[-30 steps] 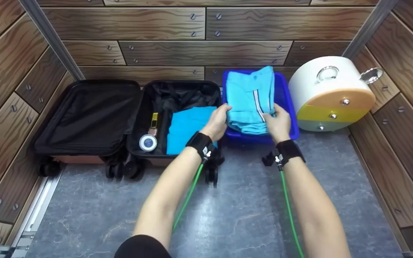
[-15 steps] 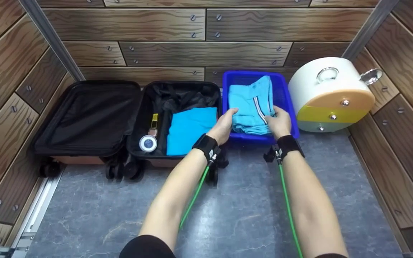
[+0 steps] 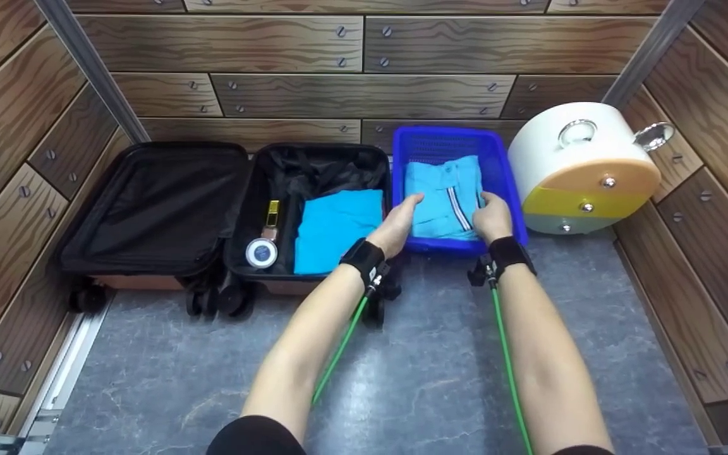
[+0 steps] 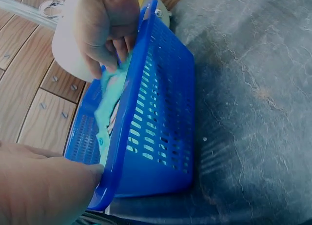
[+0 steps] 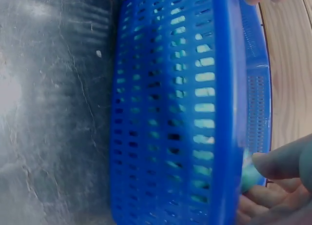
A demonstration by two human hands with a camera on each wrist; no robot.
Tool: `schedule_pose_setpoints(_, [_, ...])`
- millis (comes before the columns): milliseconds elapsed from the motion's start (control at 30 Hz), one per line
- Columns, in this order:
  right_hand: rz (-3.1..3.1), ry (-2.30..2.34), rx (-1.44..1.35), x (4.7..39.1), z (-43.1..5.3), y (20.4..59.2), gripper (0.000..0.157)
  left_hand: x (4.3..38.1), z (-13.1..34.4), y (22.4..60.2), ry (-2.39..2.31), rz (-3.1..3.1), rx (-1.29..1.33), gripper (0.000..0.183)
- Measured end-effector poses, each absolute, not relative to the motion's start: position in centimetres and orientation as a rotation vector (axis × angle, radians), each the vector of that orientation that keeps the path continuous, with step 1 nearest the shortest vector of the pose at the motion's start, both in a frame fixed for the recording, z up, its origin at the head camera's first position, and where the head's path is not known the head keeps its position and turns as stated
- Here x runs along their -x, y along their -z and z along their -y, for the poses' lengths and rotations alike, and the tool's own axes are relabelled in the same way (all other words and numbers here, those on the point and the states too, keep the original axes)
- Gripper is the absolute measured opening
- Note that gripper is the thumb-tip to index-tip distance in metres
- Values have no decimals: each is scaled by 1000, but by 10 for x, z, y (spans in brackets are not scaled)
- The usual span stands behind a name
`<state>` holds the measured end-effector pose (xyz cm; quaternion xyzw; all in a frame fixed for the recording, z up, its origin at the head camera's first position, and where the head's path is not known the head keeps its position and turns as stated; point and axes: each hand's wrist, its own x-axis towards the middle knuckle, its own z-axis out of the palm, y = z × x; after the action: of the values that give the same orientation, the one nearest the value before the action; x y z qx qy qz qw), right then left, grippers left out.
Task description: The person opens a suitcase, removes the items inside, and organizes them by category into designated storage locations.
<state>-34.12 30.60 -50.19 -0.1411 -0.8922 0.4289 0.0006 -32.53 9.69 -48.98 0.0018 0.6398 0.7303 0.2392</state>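
Observation:
Folded light-blue pants with a button and a dark-and-white striped band lie inside a blue plastic basket. My left hand is at the basket's left front, its thumb lying at the pants' left edge and its fingers mostly hidden. In the left wrist view, that thumb overlaps the basket rim. My right hand pinches the pants' right edge. The right wrist view has its thumb against the cloth, with curled fingers below. Through the basket's slots the pale cloth shows.
Left of the basket lies an open black-lined suitcase holding folded bright-blue cloth, a watch and a round white-rimmed tin. A rounded white cabinet with coloured drawers stands close on the right. Wood-patterned walls enclose the grey floor.
The pants have been lowered from above the rim into the basket and lie flatter. Both hands came down with them; my left hand shifted slightly right and its grip loosened.

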Motion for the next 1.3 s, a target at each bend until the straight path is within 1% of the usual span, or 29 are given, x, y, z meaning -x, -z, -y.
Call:
schedule_pose_setpoints(167, [2809,-1343,407,339,-301,493,65,325,-91,485,-1998,-1753,-76,65])
schedule_pose_setpoints(367, [2769,-1369,264,340,-282,484,57,329,-71,474,-2023,-1803,-112,61])
schedule_pose_setpoints(533, [2744,-1400,123,338,-259,478,50,334,-40,470,-1978,-1896,-121,64])
schedule_pose_setpoints(700, [2755,-1468,-19,329,-230,470,48,334,0,469,-1815,-2028,-118,70])
schedule_pose_setpoints(767, [2756,-1492,-75,325,-219,468,47,333,17,471,-1798,-2032,-118,67])
schedule_pose_setpoints(933, [2780,-1561,-164,318,-195,467,47,330,53,477,-1817,-2026,-56,60])
schedule_pose_setpoints(1133, [2892,-1680,-234,310,-176,469,48,323,82,482,-1671,-2043,52,67])
schedule_pose_setpoints(1300, [3071,-1574,-281,301,-166,468,47,317,96,491,-1432,-2112,151,69])
